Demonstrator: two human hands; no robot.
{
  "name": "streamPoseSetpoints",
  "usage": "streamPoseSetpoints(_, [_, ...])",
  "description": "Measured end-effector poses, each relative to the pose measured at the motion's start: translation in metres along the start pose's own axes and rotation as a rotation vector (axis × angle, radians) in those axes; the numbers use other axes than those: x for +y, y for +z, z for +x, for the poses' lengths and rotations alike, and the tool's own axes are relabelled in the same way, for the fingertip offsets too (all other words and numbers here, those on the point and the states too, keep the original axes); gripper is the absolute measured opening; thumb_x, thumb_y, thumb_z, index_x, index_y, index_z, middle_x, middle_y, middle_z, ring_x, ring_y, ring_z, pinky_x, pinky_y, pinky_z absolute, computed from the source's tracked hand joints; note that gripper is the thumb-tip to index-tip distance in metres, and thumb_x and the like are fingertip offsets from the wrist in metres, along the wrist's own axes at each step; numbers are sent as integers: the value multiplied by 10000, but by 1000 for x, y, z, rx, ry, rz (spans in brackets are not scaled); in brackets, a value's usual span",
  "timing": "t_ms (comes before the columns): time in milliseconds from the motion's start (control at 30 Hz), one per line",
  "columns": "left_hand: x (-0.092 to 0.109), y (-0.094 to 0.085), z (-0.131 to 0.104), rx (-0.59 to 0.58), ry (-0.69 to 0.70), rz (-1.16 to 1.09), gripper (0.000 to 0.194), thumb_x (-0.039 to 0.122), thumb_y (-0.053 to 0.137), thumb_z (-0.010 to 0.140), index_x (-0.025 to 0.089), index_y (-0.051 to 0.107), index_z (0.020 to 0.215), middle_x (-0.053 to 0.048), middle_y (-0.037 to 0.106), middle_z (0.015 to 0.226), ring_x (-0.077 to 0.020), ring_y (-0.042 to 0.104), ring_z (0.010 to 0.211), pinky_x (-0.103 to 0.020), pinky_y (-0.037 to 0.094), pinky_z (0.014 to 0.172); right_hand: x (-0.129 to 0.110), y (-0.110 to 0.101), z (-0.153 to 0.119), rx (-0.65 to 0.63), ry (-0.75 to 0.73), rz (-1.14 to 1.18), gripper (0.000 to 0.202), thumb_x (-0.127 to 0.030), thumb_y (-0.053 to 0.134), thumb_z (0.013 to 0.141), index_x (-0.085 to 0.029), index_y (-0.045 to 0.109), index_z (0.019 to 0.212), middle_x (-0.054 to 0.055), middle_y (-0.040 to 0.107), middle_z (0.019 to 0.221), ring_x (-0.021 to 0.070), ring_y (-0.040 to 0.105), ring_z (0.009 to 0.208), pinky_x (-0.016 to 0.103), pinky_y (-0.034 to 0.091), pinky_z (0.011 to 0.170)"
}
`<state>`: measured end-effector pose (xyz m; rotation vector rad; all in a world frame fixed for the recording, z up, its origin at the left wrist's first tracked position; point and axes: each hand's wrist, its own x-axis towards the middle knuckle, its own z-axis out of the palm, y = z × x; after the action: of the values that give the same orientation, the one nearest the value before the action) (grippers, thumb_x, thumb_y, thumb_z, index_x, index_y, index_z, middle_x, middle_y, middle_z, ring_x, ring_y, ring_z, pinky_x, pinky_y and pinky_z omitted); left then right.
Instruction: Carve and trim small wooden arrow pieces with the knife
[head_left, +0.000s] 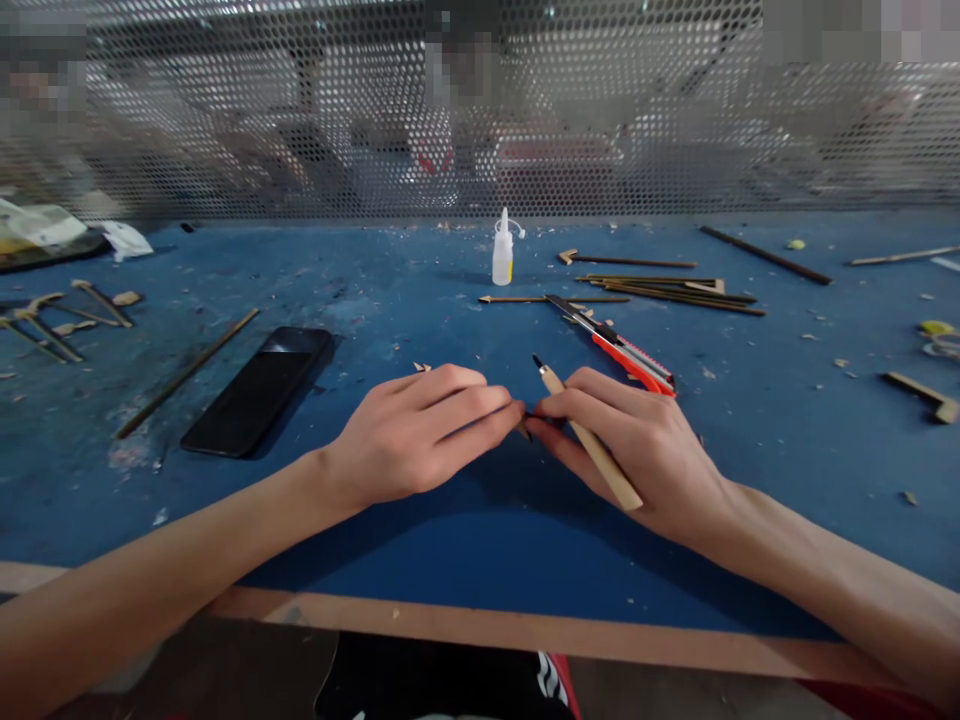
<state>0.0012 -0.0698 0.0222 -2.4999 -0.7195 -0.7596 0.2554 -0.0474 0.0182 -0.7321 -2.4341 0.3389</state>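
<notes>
My left hand (pixel 427 430) is above the blue table (pixel 480 550), its fingers closed around a small dark piece (pixel 524 428) mostly hidden at the fingertips. My right hand (pixel 637 430) meets it from the right, fingertips pressed together at the same small piece. A carving tool (pixel 596 455) with a pale wooden handle and dark tip is held between the fingers of my right hand, its tip pointing up and away. Just beyond my right hand lies a red utility knife (pixel 634 362) with its blade out.
A black phone (pixel 259 390) and a thin stick (pixel 187 373) lie at left. Farther back stand a glue bottle (pixel 503 252) and several thin sticks (pixel 675 291). Small wooden pieces (pixel 46 325) sit far left. A perforated metal screen (pixel 480 150) closes the back.
</notes>
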Motion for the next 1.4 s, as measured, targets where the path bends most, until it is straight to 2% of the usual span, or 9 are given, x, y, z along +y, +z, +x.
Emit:
streamPoseSetpoints(133, [2,-1,5,42,90,116,110,161,697,936,191,733,1035,-10,795,1008,-182,726,862,-291,580,782,-3,2,1,-1,73,98,77,-232,585,1008,-186,646,1009,40,610,895,138,560,695,285,449,643])
streamPoseSetpoints(300, [5,4,11,110,-6,156,47,208,699,939,197,728,974,9,784,937,-149,709,779,-257,558,696,-10,2,7,12,214,252,102,-206,579,1004,-190,641,925,13,630,831,127,580,709,259,460,661])
streamPoseSetpoints(467, [-18,7,11,194,-504,-106,82,185,652,957,170,733,954,-29,756,934,-137,692,791,-244,559,733,-14,-2,10,101,236,196,107,-198,600,992,-187,651,898,18,657,839,116,598,681,252,465,649])
streamPoseSetpoints(567, [-33,10,5,117,-695,-319,111,262,693,952,179,765,969,-30,745,914,-130,676,752,-228,536,670,-11,-3,10,100,192,161,90,-193,597,1001,-181,683,975,48,689,906,139,653,755,267,494,714])
streamPoseSetpoints(667, [-31,14,1,-78,-651,-396,226,373,708,949,186,778,841,-12,730,784,-137,644,686,-256,487,661,-7,-2,11,96,189,133,87,-181,601,999,-183,687,1014,57,703,929,152,669,786,278,504,741])
streamPoseSetpoints(767, [-16,15,3,-168,-652,-450,384,364,510,1062,165,772,862,-28,734,797,-147,669,747,-275,484,738,-5,-1,11,96,198,120,88,-184,601,1000,-188,686,1020,57,708,931,161,676,800,287,509,749])
streamPoseSetpoints(900, [-2,13,9,-206,-718,-705,270,353,537,1049,203,747,1127,-11,753,1014,-130,678,833,-239,501,753,-4,-1,10,88,204,131,84,-186,599,1001,-196,681,1016,46,706,929,151,669,795,278,506,738])
streamPoseSetpoints(1167, [-9,22,4,-251,-822,-845,151,320,679,966,244,774,1055,26,762,990,-122,664,822,-225,465,682,3,2,7,107,355,210,212,-254,524,1034,-213,569,1237,26,705,942,149,665,753,299,517,724])
streamPoseSetpoints(1400, [-15,22,3,-293,-786,-775,206,368,612,1006,240,766,1055,29,746,950,-101,597,740,-228,426,670,4,3,9,96,446,424,94,-280,568,1012,-222,553,940,-30,623,689,118,586,584,256,477,553])
